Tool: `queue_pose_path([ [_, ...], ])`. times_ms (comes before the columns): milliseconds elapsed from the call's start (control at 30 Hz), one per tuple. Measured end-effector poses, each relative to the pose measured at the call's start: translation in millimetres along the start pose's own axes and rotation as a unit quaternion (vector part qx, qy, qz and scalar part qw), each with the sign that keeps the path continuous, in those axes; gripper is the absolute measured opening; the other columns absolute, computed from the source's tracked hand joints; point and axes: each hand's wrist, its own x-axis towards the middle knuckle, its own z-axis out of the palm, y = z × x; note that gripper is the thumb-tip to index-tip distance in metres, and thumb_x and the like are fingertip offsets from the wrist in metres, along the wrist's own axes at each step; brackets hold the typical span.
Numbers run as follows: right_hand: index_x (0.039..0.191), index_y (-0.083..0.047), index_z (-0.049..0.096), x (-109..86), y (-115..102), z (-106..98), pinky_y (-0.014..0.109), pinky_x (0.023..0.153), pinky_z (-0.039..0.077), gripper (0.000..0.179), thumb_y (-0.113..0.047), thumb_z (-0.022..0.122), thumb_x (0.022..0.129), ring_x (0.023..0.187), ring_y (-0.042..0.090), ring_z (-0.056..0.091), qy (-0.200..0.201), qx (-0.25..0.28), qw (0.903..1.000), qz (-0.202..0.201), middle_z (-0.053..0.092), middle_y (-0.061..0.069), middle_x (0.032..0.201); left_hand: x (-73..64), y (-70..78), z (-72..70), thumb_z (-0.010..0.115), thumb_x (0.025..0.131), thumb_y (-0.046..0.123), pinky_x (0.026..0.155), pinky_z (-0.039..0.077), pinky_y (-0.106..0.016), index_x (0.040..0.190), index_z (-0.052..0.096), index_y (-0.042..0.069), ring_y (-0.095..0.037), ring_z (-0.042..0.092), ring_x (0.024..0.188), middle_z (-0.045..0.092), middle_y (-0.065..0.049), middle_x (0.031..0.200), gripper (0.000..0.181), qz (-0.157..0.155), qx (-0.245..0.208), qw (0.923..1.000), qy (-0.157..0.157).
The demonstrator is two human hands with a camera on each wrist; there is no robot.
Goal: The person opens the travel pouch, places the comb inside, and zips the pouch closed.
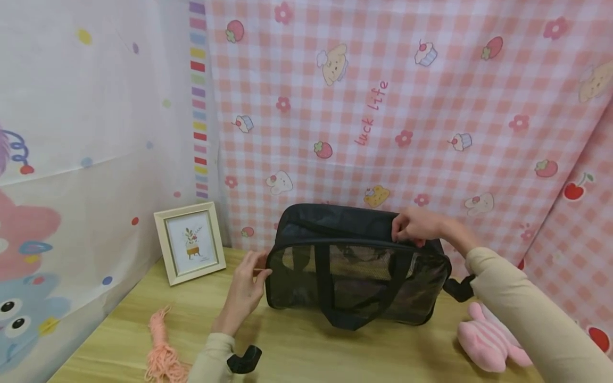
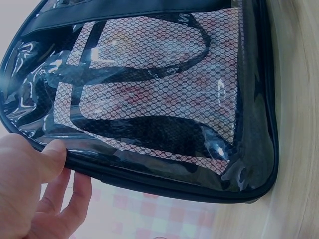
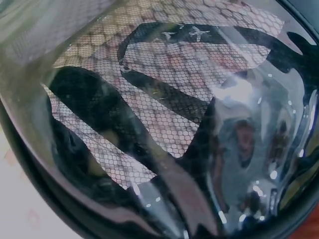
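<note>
A black bag with clear plastic and mesh panels (image 1: 292,276) stands upright on the table, its strap handle (image 1: 346,321) hanging down the front. My left hand (image 1: 246,284) pinches the bag's left edge, thumb in front and fingers behind. In the left wrist view that thumb (image 2: 54,154) lies on the black piping. Bent fingers of my right hand (image 1: 416,223) grip the top edge near the right end; what sits between the fingertips is hidden. Seen close in the right wrist view are the clear end panel (image 3: 239,149) and mesh (image 3: 164,114).
A cream picture frame (image 1: 220,250) stands at the back left of the table (image 1: 287,351). Peach-coloured yarn (image 1: 163,351) lies at the front left. A pink striped plush toy (image 1: 488,340) sits at the right, beside my forearm. Checked cloth (image 1: 297,69) hangs behind the bag.
</note>
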Motion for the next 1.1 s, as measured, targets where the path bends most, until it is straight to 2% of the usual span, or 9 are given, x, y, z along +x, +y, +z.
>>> queue_pose_path([
  [267,0.091,-0.003,0.065,-6.2,8.1,-0.9,0.031,0.046,0.047,0.012,-0.007,0.054,0.094,0.049,0.015,0.047,-0.002,0.026,0.9996,0.007,0.059,0.003,0.076,0.7,0.3,1.7,0.067,0.078,-0.018,0.067,0.058,-0.031,0.108,0.058,-0.004,-0.025,0.06,0.083,0.054,-0.01,0.091,0.034,0.005,-0.003,1.0,0.001],
  [467,0.09,-0.005,0.067,-11.4,14.5,-0.9,0.031,0.048,0.048,0.014,-0.006,0.053,0.094,0.05,0.015,0.048,0.005,0.012,0.9998,0.013,0.058,0.005,0.071,0.1,0.8,1.2,0.067,0.078,-0.018,0.067,0.058,-0.032,0.108,0.057,-0.006,-0.025,0.061,0.083,0.055,-0.011,0.092,0.035,0.004,-0.002,1.0,0.002],
  [733,0.089,-0.004,0.068,-11.3,21.5,-1.5,0.031,0.046,0.049,0.017,-0.004,0.052,0.093,0.048,0.015,0.048,0.009,0.008,0.9999,-0.003,0.056,0.005,0.064,0.7,1.3,-0.8,0.066,0.078,-0.017,0.067,0.058,-0.032,0.108,0.058,-0.005,-0.025,0.061,0.083,0.055,-0.011,0.093,0.033,0.002,-0.001,1.0,0.001],
  [1100,0.092,0.0,0.066,-17.2,22.5,-4.0,0.032,0.045,0.048,0.014,-0.003,0.053,0.094,0.048,0.016,0.048,-0.001,0.041,0.9991,-0.013,0.054,0.005,0.063,1.1,1.4,-0.1,0.066,0.078,-0.017,0.068,0.058,-0.035,0.109,0.058,-0.005,-0.027,0.061,0.084,0.055,-0.012,0.094,0.034,-0.002,-0.002,1.0,0.0],
])
